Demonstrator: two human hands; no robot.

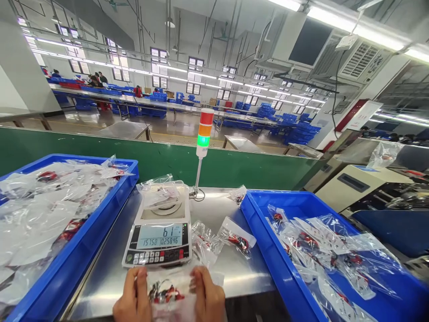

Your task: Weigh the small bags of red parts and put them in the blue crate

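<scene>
At the near edge of the steel table, my left hand [133,298] and my right hand [208,296] hold a clear plastic bag [169,293] between them, fingers curled over its sides. Red and black parts show inside the bag. Just beyond my hands stands a counting scale [158,232] whose display reads 61, with another clear bag [160,193] lying on its pan. Two more bagged parts [234,239] lie on the table right of the scale.
A blue bin [72,264] heaped with clear bags stands on the left, and a second blue bin [268,241] with several bags on the right. A signal tower [203,134] lit green rises behind the scale. A green barrier [234,167] runs behind the table.
</scene>
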